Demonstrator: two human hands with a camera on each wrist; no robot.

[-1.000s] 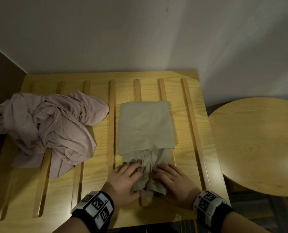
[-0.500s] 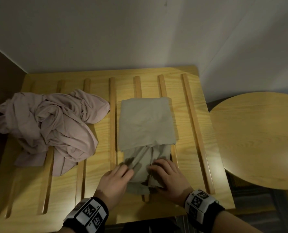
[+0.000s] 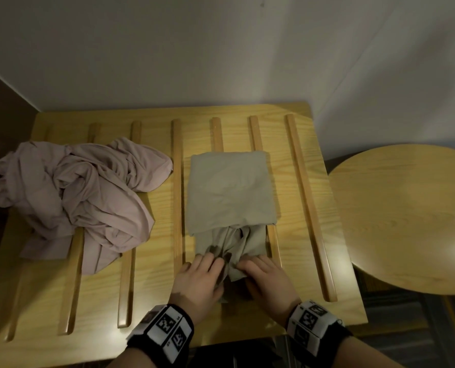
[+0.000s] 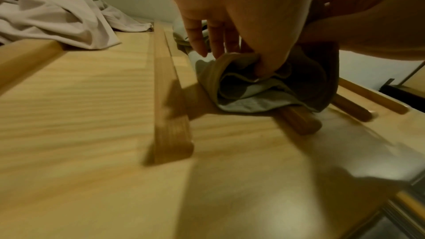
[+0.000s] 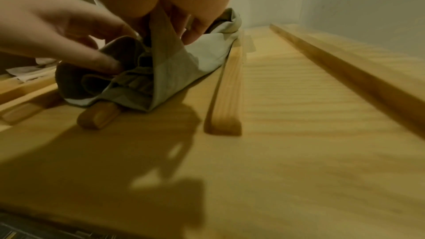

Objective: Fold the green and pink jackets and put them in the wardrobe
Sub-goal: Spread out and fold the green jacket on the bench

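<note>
The green jacket [image 3: 231,192] lies partly folded on the slatted wooden top [image 3: 154,301], a flat rectangle with a bunched end nearest me. My left hand [image 3: 202,274] pinches that bunched end from the left, thumb pressed into the folds [image 4: 253,95]. My right hand [image 3: 263,277] grips the same end from the right, fingers curled into the cloth [image 5: 170,72]. The two hands almost touch. The pink jacket [image 3: 88,197] lies crumpled in a heap at the left, untouched, and it also shows at the edge of the left wrist view [image 4: 57,15].
Raised wooden slats [image 3: 308,208] run front to back across the top. A round wooden table [image 3: 407,216] stands lower at the right. White walls close the back and right, with a dark panel at the left.
Both hands stayed at the near end of the green jacket and gathered its loose cloth into a tighter bunch. The pink jacket has not moved.
</note>
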